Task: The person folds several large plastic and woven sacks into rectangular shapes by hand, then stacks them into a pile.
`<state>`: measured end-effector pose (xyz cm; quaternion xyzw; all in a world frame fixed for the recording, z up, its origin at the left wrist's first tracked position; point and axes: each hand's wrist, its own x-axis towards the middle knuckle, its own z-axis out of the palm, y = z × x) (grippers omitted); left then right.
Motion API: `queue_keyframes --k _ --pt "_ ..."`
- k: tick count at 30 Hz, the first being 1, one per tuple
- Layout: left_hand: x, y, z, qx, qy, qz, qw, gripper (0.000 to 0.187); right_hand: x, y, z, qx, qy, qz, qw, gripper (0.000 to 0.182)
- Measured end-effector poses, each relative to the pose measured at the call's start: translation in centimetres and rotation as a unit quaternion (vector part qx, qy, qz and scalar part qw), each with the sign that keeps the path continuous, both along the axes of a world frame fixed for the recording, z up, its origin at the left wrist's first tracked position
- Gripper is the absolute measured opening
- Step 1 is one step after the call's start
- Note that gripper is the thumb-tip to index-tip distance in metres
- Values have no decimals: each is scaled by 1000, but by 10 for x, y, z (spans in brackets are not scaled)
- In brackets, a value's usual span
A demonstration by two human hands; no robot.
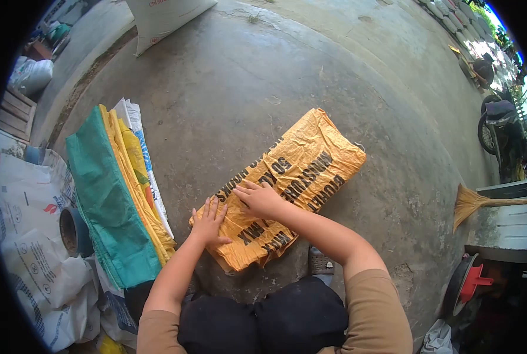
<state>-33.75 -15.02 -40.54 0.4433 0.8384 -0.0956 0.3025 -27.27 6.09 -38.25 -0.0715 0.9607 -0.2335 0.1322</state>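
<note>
An orange woven sack point(310, 156) with black printing lies folded on the concrete floor, slanting from lower left to upper right. My left hand point(209, 225) rests on its near left end, fingers spread. Flat on its middle, near the far edge, is my right hand point(260, 199), its fingers stretched out too. Neither hand grips the cloth. To the left lies a stack of folded sacks, with a green sack point(107, 200) in front, then a yellow sack point(134, 150) and a white and blue sack point(148, 162).
White printed sacks point(36, 236) are heaped at far left around a dark cylindrical object point(73, 230). A filled white sack point(169, 20) stands at the top. On the right are a straw broom point(470, 206), a red-handled object point(475, 282) and a motorbike point(502, 133).
</note>
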Motion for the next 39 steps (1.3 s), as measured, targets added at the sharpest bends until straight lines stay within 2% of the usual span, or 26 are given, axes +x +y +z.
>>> queue_keyframes --k 1,5,8,13,15,17,20,22,25,28,33,35,39 --pt "2 -4 1 -15 11 -25 1000 106 -5 -2 -9 91 28 37 995 56" --pt "-1 -20 8 -39 19 -89 995 111 3 4 -34 132 -5 25 991 61" --pt "-8 -24 7 -24 21 -98 995 113 27 36 -48 202 -58 -85 974 65" --pt "-8 -15 18 -62 9 -73 995 112 62 107 -41 242 -157 -181 940 65" --pt "-5 -20 15 -62 8 -74 995 112 69 140 -41 276 -197 -239 910 64" --pt "-6 -18 15 -44 14 -67 997 113 67 164 -30 278 -267 -277 880 64" --pt "-5 -17 15 -52 16 -67 996 113 52 165 -29 223 -281 -316 878 61" --pt "-5 -14 14 -51 14 -68 996 113 53 145 -24 214 -186 -292 913 59" --pt "-3 -14 15 -53 14 -64 996 113 65 95 -14 153 -103 -200 962 57" --pt "-3 -13 16 -54 19 -59 997 113 107 59 -21 113 -17 -145 983 54" --pt "1 -11 19 -57 26 -55 997 113 163 66 -12 173 -4 -232 957 56" --pt "1 -11 20 -51 30 -59 996 112 185 77 -16 182 -51 -283 940 60" --pt "5 -6 29 -54 30 -55 997 113 193 113 -46 226 -122 -286 923 70"
